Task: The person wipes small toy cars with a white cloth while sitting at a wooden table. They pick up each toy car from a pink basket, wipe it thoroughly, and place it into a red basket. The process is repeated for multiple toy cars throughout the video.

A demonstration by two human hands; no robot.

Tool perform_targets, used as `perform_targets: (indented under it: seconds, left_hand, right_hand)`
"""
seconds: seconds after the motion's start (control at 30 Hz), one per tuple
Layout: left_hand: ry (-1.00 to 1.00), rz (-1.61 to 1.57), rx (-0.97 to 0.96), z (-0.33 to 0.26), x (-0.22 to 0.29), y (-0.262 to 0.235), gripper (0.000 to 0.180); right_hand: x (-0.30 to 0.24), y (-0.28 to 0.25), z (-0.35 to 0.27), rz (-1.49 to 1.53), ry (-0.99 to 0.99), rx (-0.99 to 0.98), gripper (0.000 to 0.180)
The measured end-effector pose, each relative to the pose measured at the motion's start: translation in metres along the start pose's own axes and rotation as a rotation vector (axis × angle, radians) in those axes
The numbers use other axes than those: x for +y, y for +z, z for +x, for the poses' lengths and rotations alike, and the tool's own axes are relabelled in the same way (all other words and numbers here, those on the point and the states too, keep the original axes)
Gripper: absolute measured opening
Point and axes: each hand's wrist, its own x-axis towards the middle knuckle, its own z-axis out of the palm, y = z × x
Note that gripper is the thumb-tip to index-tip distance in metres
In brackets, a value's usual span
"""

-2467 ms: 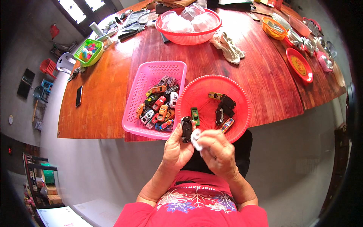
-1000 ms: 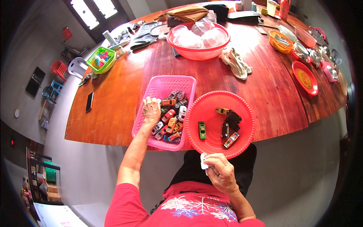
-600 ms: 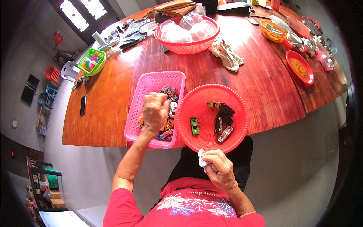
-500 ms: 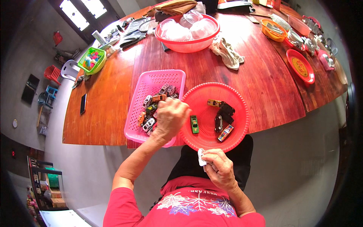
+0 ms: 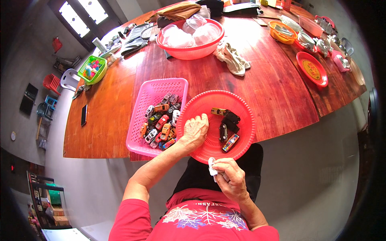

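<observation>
Closest to the person, the right hand [image 5: 230, 177] hangs just off the near edge of the tabletop, its grip closed around a small crumpled white cloth [image 5: 212, 166], a corner of it poking out past the thumb. Just above that, the left hand [image 5: 195, 129] is down inside the round red plastic perforated basket [image 5: 241, 105], which sits right at the near edge of the long reddish-brown wooden tabletop [image 5: 277, 86]. The fingers are curled against the basket floor near its left side; can't tell whether that grip has anything in it, the hand covers whatever's underneath.

In the same red basket, off to the right of that hand, sit a few little toy cars: a yellowish one [image 5: 218, 111], a couple of black ones [image 5: 231, 118] and a red-and-blue one [image 5: 230, 142] nearest the rim. Right beside it on the left, touching it, there's a pink rectangular plastic mesh basket [image 5: 161, 86] with a whole heap of mixed toy cars [image 5: 159, 125] piled at its near end.

Further back, a pair of pale sandals [image 5: 232, 59] lies on the wood, and behind those a big red basket of clear plastic tubs [image 5: 189, 37]. Out to the right a red plate [image 5: 312, 68] and an orange basket [image 5: 283, 32]; far left, a green basket of colourful bits [image 5: 93, 69] and a dark phone [image 5: 83, 115].
</observation>
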Motion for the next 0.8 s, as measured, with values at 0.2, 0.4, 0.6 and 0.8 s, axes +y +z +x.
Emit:
perform_targets:
  seconds: [0.2, 0.4, 0.6, 0.8]
  left_hand:
    - [-0.035, -0.743, 0.047, -0.007, -0.012, -0.029, 0.042]
    - [-0.184, -1.681, -0.02, -0.047, 0.019, -0.053, 0.018]
    - [-0.149, -1.735, -0.158, -0.077, 0.03, -0.06, 0.03]
    - [-0.02, -1.85, -0.171, -0.098, 0.025, -0.05, 0.053]
  right_hand:
    - [0.008, -0.007, 0.008, 0.039, 0.031, 0.143, 0.027]
    - [0.003, -0.008, 0.035, 0.061, -0.041, 0.315, 0.027]
    - [0.005, 0.005, 0.054, -0.043, -0.158, 0.217, 0.032]
    - [0.001, 0.014, 0.058, -0.222, -0.369, 0.048, 0.029]
